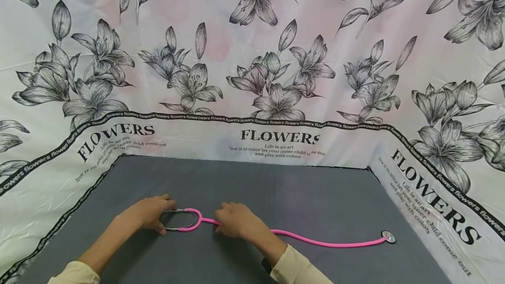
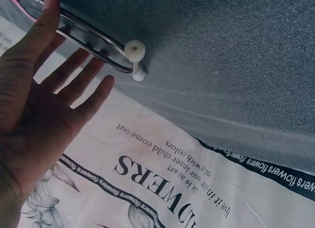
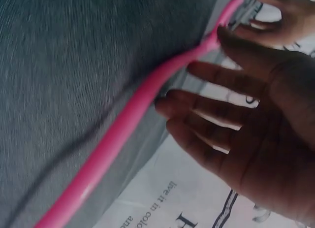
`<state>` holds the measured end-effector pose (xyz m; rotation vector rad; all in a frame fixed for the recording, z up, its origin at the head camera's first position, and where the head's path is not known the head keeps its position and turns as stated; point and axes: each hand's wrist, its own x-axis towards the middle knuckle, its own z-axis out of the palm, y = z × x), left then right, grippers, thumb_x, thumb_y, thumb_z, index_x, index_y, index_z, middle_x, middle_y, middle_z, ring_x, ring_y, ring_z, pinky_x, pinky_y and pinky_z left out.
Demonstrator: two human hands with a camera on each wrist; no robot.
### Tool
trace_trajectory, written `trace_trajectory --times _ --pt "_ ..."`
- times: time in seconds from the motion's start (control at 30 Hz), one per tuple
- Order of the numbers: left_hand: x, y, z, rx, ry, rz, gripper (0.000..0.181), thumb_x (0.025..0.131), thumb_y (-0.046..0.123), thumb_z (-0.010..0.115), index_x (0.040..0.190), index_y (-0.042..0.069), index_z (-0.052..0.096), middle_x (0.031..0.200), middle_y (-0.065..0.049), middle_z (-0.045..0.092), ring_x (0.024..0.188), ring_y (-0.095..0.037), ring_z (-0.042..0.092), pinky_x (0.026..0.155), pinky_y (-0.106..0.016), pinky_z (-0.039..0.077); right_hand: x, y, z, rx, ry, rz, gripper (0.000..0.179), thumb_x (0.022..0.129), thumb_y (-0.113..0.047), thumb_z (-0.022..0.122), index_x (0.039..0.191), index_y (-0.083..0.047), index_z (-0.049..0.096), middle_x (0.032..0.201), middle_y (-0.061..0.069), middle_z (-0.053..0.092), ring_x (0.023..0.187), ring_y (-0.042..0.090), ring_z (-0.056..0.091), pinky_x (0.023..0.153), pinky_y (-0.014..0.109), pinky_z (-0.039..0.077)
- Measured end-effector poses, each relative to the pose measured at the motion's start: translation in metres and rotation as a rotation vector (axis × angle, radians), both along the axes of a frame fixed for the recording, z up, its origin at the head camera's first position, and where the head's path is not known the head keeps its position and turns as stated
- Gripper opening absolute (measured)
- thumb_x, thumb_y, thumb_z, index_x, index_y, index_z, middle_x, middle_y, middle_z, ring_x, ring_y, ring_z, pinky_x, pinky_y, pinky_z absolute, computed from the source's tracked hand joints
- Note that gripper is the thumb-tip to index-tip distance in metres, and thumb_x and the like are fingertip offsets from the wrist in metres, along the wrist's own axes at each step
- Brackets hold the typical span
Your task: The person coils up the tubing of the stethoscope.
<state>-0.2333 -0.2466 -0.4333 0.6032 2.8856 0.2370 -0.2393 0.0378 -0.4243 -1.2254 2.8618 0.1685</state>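
Observation:
A pink stethoscope [image 1: 327,244] lies stretched from left to right over the grey surface, its round metal chest piece [image 1: 388,236] at the far right. My left hand [image 1: 147,214] holds the headset at its left end, thumb on one metal ear tube [image 2: 88,27] and fingers along the other. The white ear tips [image 2: 134,50] stick out past the fingers. Just right of the Y-shaped fork, my right hand [image 1: 238,220] has its thumb and fingertips at the pink tubing [image 3: 123,122]. In the head view this hand hides a stretch of the tubing.
The grey tabletop [image 1: 315,200] is bordered at the back and sides by a white cloth [image 1: 197,139] printed with flowers and lettering. Its back edge runs a short way beyond the hands.

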Motion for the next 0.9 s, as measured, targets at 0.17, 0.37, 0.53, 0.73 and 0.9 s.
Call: trace_trajectory --times 0.17,0.37,0.53,0.73,0.9 --pt "0.002 0.004 0.006 -0.010 0.007 -0.017 0.052 0.074 0.021 0.093 0.118 0.011 0.068 0.111 -0.006 0.063 0.101 -0.029 0.067 0.086 -0.052 0.057 0.004 -0.006 -0.005 0.063 0.129 -0.028 0.010 0.095 -0.025 0.078 0.090 -0.017 0.073 0.092 0.000 0.064 0.084 0.015 0.062 0.076 0.031 0.054" --pt "0.009 0.002 0.007 0.015 -0.002 -0.013 0.042 0.078 0.014 0.090 0.113 0.007 0.068 0.108 -0.006 0.066 0.102 -0.028 0.068 0.088 -0.050 0.057 0.006 -0.006 -0.005 0.032 0.090 -0.035 0.004 0.100 -0.017 0.069 0.097 -0.014 0.068 0.092 0.001 0.065 0.082 0.016 0.065 0.071 0.032 0.054" --pt "0.015 0.000 0.013 0.117 0.061 -0.040 0.027 0.085 0.006 0.083 0.105 0.007 0.065 0.096 -0.003 0.068 0.084 -0.014 0.064 0.073 -0.036 0.055 0.001 0.006 -0.001 -0.141 -0.032 -0.054 0.010 0.102 -0.007 0.055 0.096 -0.012 0.051 0.077 0.002 0.057 0.066 0.014 0.055 0.058 0.031 0.045" --pt "0.009 0.004 0.027 0.186 0.269 -0.090 0.023 0.090 0.000 0.077 0.103 0.008 0.060 0.090 -0.005 0.073 0.077 -0.010 0.067 0.062 -0.026 0.053 -0.017 0.027 0.019 -0.336 -0.074 -0.075 0.009 0.101 -0.004 0.054 0.100 -0.013 0.052 0.078 0.001 0.057 0.064 0.014 0.050 0.056 0.031 0.042" --pt "-0.010 0.022 0.044 0.179 0.425 -0.015 0.029 0.091 -0.008 0.071 0.112 0.007 0.058 0.098 -0.011 0.076 0.083 -0.022 0.074 0.063 -0.034 0.055 -0.039 0.044 0.045 -0.505 -0.048 -0.125 0.011 0.100 -0.003 0.056 0.108 -0.012 0.057 0.086 0.004 0.064 0.069 0.018 0.059 0.059 0.033 0.048"
